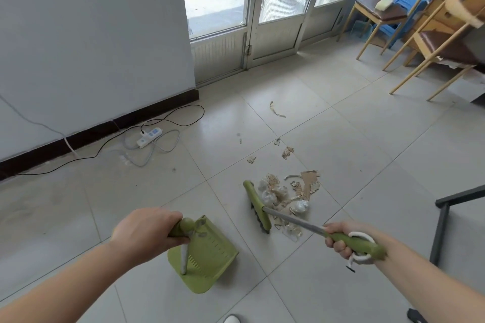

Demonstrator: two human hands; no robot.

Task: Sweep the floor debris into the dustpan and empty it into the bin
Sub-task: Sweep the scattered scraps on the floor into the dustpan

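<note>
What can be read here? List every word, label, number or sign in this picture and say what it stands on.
No text can be read in this picture.
Power strip by the wall: a blue patch that may be a label, too small and blurred to read.
Dustpan: raised ridges along the inside, no numbers or words visible.
Broom: no lettering visible on head or handle.

A green dustpan [207,257] with a ribbed inner face stands on the tiled floor [367,139], its upright pale stem topped by a green grip. Just beside it, a green broom [258,208] head on a metal shaft with a green handle rests against a heap of torn cardboard and crumpled plastic debris [288,194]. Smaller scraps lie scattered farther out across the tiles.
</note>
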